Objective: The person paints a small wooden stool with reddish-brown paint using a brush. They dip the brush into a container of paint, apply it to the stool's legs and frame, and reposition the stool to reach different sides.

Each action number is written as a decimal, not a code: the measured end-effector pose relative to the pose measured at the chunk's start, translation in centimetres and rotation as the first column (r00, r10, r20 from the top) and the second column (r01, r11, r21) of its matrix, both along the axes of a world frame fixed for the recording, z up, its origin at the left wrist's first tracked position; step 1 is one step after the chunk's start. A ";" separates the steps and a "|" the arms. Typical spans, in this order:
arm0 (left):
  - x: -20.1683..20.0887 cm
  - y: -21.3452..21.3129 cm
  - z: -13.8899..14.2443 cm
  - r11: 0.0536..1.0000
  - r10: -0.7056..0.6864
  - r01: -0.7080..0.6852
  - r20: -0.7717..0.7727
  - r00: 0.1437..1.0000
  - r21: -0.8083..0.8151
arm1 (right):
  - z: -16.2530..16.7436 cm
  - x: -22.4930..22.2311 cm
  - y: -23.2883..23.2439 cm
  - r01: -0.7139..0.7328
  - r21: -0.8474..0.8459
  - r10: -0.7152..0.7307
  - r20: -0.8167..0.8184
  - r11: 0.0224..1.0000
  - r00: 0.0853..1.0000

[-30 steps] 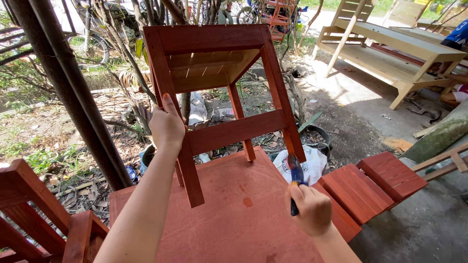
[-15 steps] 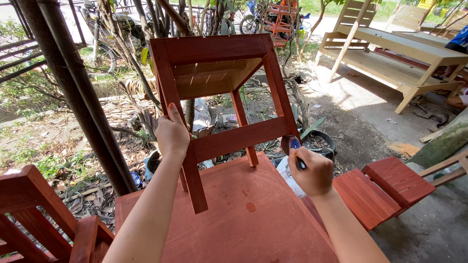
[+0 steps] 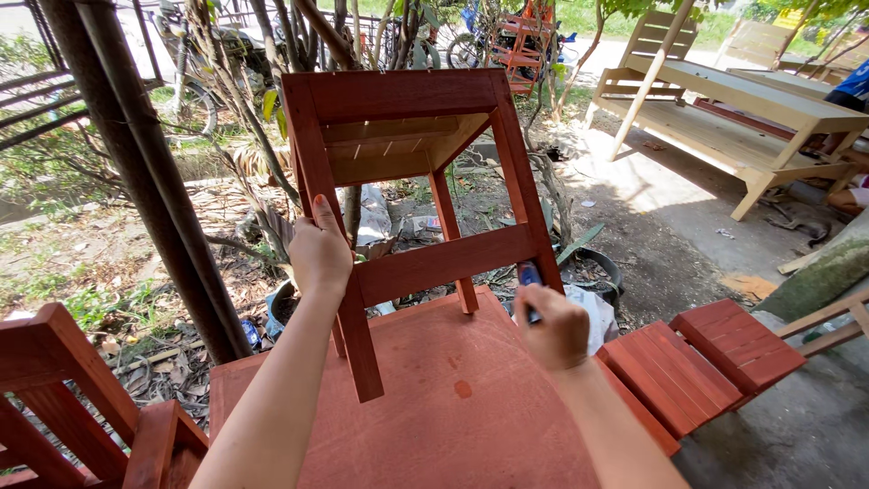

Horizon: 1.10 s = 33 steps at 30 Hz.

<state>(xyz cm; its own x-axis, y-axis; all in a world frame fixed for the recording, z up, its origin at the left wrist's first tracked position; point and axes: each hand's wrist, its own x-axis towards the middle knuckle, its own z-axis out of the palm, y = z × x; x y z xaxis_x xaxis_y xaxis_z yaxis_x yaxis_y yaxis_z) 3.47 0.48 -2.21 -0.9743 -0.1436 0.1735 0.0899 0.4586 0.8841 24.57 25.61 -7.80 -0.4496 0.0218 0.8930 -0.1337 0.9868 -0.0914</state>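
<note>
Head view: a red stool point(image 3: 407, 199) is tilted, legs pointing near, gripped by the left hand point(image 3: 319, 258); the right hand point(image 3: 554, 328) is closed around what seems a blue-handled brush point(image 3: 529, 279).

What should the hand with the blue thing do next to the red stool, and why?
Probably touch the blue-handled tool to the stool's near right leg. The right hand holds it right beside that leg, tip up, while the left hand grips the left leg, keeping the stool tipped on the red board.
</note>
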 end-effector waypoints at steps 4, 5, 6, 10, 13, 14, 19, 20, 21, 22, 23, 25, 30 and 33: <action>-0.2 -0.1 0.0 1.000 -0.022 0.022 0.048 0.999 0.002 | 1.6 2.6 1.3 0.102 -0.071 -0.104 -0.034 0.992 0.994; -0.4 -0.1 0.0 0.999 -0.032 0.031 0.068 0.997 0.018 | 1.8 3.5 1.2 0.103 -0.078 -0.107 -0.050 0.992 0.993; -0.5 -0.1 0.1 0.999 -0.039 0.036 0.088 0.995 0.036 | 2.1 4.0 1.1 0.100 -0.085 -0.106 -0.066 0.991 0.992; -0.9 0.1 0.2 0.999 0.026 -0.027 -0.016 1.000 -0.033 | 2.7 4.2 0.8 -0.036 -0.274 0.019 -0.063 0.961 0.998; -0.9 0.2 0.6 1.000 -0.011 0.011 0.023 1.000 0.000 | 2.1 3.1 1.5 -0.050 -0.165 0.050 -0.005 0.985 0.999; -0.8 0.3 0.8 1.000 -0.011 0.011 0.025 1.000 -0.011 | 1.7 3.4 1.9 -0.018 -0.153 0.015 -0.023 0.988 1.000; -0.2 0.2 1.7 1.000 -0.024 0.025 0.041 0.999 -0.003 | -1.2 6.9 2.5 0.107 -0.153 -0.109 -0.005 0.982 0.994; -0.2 0.2 1.9 1.000 -0.023 0.024 0.043 0.999 -0.007 | -1.6 8.0 2.4 0.118 -0.171 -0.116 0.024 0.978 0.993; -0.2 0.3 2.0 1.000 -0.021 0.021 0.042 0.999 -0.006 | -1.8 8.7 2.4 0.128 -0.186 -0.121 0.052 0.974 0.991; -0.2 0.4 2.0 1.000 -0.024 0.023 0.041 0.999 0.010 | -2.0 9.3 2.2 0.154 -0.207 -0.149 0.040 0.966 0.988; -0.2 0.5 1.8 1.000 -0.024 0.023 0.041 0.999 0.020 | -2.4 9.8 1.6 0.176 -0.232 -0.174 0.031 0.957 0.984; -0.4 0.6 1.4 1.000 -0.004 0.004 0.012 1.000 0.011 | -2.6 9.5 0.5 0.159 -0.441 -0.163 0.029 0.883 0.986; -0.2 0.5 0.6 1.000 0.018 -0.018 -0.050 0.999 0.003 | -2.7 2.8 -2.6 -0.084 -0.976 0.135 -0.113 -0.203 0.984; 0.4 0.1 0.7 0.998 -0.019 0.019 0.004 1.000 0.067 | -3.7 -2.5 -5.7 0.028 -0.826 0.274 -0.154 -0.562 0.949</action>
